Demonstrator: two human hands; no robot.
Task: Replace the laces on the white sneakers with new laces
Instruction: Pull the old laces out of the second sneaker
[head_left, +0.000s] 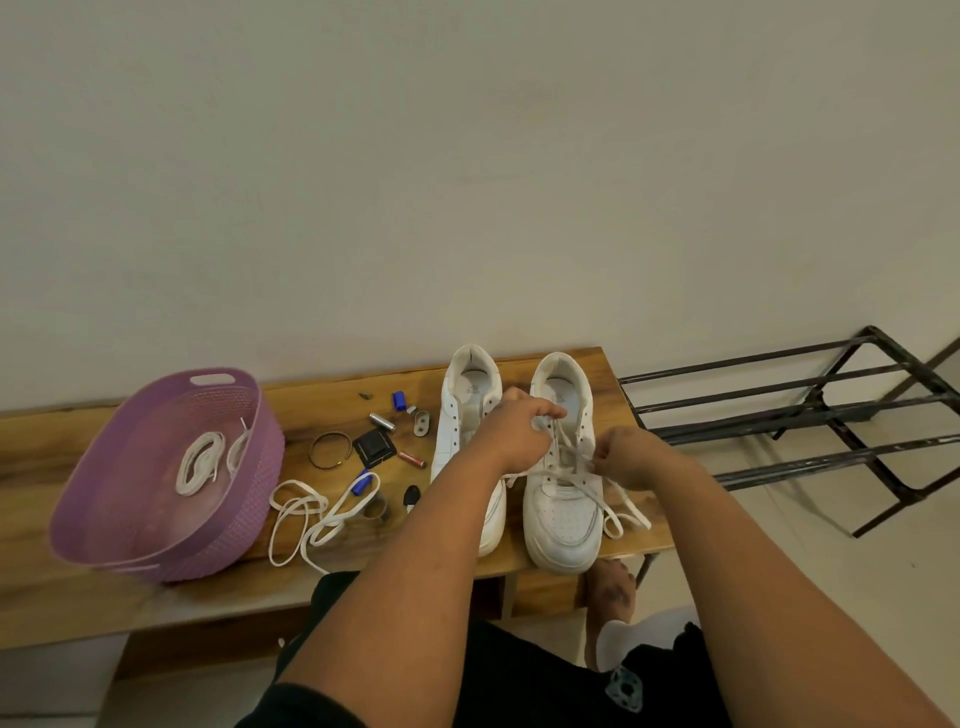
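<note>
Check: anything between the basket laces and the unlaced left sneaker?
Yes: on the bench, small clutter and a loose lace lie between the basket laces and left sneaker; the left hand hangs over it.

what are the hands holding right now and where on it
Both hands grip the lace of the right sneaker. The left hand pinches a strand up near the top eyelets; the right hand pinches another strand at the shoe's right side.

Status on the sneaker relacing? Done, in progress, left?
Done: left sneaker has bare eyelets; a loose lace lies on the bench. In hand: left hand and right hand grip the right sneaker's lace. Left: coiled laces in the basket unused.
</note>
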